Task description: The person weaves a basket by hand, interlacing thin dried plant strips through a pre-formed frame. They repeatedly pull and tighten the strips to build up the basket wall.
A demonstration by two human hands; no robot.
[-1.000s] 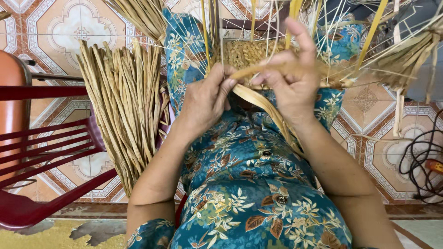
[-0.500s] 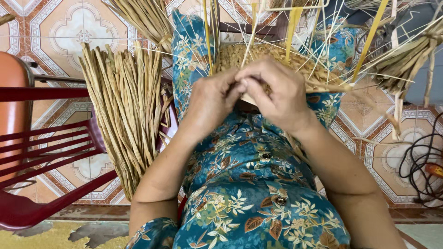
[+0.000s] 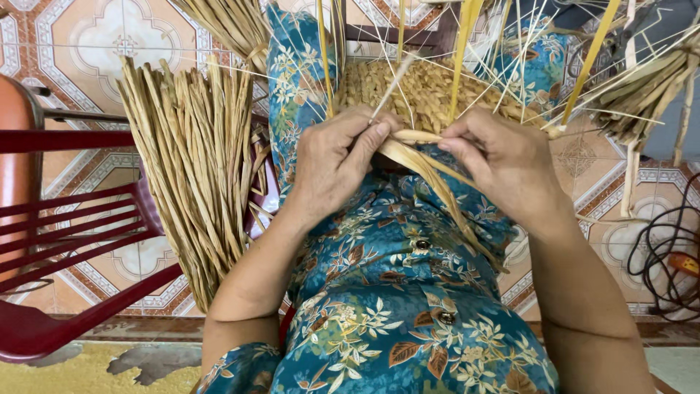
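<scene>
Place: At the middle top of the view, on the person's lap, sits a half-made woven basket (image 3: 430, 91) of dry straw.
Step in hand: a flat straw strip (image 3: 426, 164) is being tucked in at the basket's near edge, as I judge it.
How to do it well: keep the strip flat, pull it snug, and press it close to the row above so no gap shows. Do not tug hard, or dry straw may crack.
Left hand: the left hand (image 3: 332, 164) is at 9 o'clock from the strip. Its fingers are curled shut, and the thumb and first finger pinch the strip's folded top against the weave.
Right hand: the right hand (image 3: 503, 160) is at 3 o'clock from the strip. It is closed too, with its fingertips squeezing the same fold from the other side.
Strip's tail: it hangs down toward 5 o'clock over the blue flowered dress (image 3: 394, 292).
Thin stakes: pale upright straws (image 3: 467, 44) stick out at 12 o'clock, free of both hands.
Spare straw: a big straw bundle (image 3: 197, 175) leans at 9 o'clock, beside a red chair (image 3: 80, 219), well apart from the hands.
</scene>
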